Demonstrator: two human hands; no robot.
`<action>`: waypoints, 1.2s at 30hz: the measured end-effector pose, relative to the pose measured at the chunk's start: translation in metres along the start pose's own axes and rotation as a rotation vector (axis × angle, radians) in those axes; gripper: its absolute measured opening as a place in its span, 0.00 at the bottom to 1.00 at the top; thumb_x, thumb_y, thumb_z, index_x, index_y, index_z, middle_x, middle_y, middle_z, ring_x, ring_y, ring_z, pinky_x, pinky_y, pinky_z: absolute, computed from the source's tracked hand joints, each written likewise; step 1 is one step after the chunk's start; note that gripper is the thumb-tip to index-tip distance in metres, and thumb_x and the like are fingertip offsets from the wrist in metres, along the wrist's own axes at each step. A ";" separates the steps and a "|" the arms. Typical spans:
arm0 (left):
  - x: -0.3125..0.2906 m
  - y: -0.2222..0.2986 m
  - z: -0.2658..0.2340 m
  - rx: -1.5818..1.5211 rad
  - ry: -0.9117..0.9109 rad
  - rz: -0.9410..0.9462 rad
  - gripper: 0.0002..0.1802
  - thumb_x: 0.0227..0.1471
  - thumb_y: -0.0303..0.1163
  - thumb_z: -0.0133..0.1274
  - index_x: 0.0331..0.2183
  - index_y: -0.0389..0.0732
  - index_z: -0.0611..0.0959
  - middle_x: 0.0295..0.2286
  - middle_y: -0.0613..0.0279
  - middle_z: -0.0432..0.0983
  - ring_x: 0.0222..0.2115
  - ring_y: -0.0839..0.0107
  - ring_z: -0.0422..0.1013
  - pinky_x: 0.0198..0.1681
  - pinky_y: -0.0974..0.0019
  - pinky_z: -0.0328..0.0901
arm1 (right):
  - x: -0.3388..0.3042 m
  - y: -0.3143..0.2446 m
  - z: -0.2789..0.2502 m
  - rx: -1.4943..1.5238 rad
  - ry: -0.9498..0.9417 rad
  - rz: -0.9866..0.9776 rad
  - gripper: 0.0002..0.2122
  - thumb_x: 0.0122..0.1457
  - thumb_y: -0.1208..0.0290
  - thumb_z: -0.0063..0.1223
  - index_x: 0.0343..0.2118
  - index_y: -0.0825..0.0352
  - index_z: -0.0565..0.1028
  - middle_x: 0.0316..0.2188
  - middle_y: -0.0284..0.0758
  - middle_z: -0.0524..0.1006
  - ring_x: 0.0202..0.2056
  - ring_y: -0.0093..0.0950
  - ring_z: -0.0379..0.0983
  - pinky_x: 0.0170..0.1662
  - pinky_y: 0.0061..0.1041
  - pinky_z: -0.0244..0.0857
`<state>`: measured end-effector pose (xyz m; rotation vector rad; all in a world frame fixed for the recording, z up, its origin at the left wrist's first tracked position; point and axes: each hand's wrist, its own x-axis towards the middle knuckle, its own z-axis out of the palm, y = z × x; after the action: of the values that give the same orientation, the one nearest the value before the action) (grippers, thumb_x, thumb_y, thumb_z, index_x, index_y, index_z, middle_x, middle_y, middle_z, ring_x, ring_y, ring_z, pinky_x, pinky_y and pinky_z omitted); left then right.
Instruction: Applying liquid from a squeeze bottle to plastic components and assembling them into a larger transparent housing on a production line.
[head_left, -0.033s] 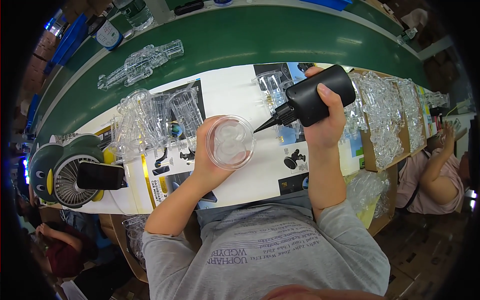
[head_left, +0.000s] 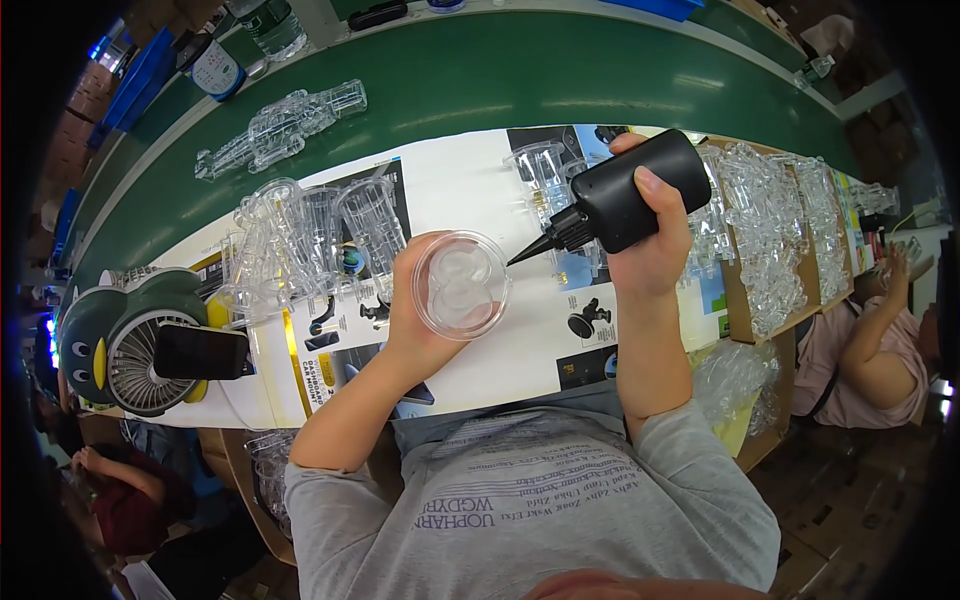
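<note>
At the centre of the head view, a clear round cup [head_left: 462, 285] is grasped by the left hand [head_left: 418, 328]. Right of centre, a black bottle [head_left: 650, 188] is gripped by the right hand [head_left: 652, 250], its nozzle [head_left: 537, 247] pointed at the cup's rim. Clear plastic parts [head_left: 285, 235] are stood left of centre on the table [head_left: 450, 75].

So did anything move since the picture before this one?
Nothing I can see moved, and nothing was taken hold of or let go. The left hand still holds the clear round piece. The right hand still holds the black bottle, with its pointed nozzle by the piece's rim. The fan and phone stayed put too.
</note>
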<state>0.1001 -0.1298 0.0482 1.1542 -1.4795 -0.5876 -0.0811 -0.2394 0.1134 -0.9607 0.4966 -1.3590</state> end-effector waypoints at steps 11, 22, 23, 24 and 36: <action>0.000 -0.002 0.000 -0.022 0.001 0.020 0.42 0.27 0.25 0.65 0.46 0.40 0.61 0.42 0.56 0.60 0.44 0.64 0.60 0.48 0.64 0.57 | 0.001 0.001 0.000 0.011 0.003 -0.013 0.14 0.46 0.72 0.46 0.37 0.70 0.63 0.36 0.41 0.68 0.32 0.27 0.70 0.35 0.25 0.69; 0.003 0.001 0.001 0.025 -0.009 0.050 0.38 0.28 0.27 0.64 0.44 0.40 0.64 0.40 0.55 0.62 0.43 0.62 0.61 0.47 0.64 0.57 | 0.001 -0.001 -0.002 -0.007 -0.003 -0.028 0.14 0.47 0.72 0.45 0.37 0.70 0.63 0.36 0.41 0.68 0.32 0.27 0.69 0.34 0.24 0.69; 0.003 0.001 0.001 0.025 -0.010 0.050 0.38 0.28 0.27 0.64 0.44 0.40 0.64 0.40 0.55 0.62 0.43 0.62 0.61 0.47 0.64 0.57 | 0.002 -0.001 -0.002 -0.002 -0.001 -0.037 0.14 0.47 0.72 0.45 0.36 0.70 0.63 0.36 0.41 0.68 0.32 0.26 0.69 0.34 0.24 0.69; 0.004 0.003 0.000 0.027 -0.016 0.056 0.38 0.28 0.27 0.64 0.44 0.40 0.64 0.40 0.55 0.62 0.43 0.62 0.61 0.46 0.64 0.58 | 0.002 -0.001 -0.002 -0.002 -0.001 -0.037 0.14 0.47 0.72 0.45 0.36 0.70 0.63 0.36 0.41 0.68 0.32 0.26 0.69 0.34 0.24 0.69; 0.004 0.007 0.000 0.018 -0.031 0.040 0.37 0.28 0.27 0.64 0.44 0.39 0.65 0.39 0.55 0.63 0.42 0.62 0.62 0.45 0.64 0.58 | 0.002 -0.004 -0.003 -0.028 0.007 -0.096 0.13 0.46 0.72 0.45 0.35 0.70 0.63 0.36 0.40 0.67 0.31 0.26 0.68 0.35 0.23 0.68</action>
<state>0.0986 -0.1309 0.0563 1.1316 -1.5335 -0.5675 -0.0857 -0.2423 0.1156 -1.0136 0.4805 -1.4455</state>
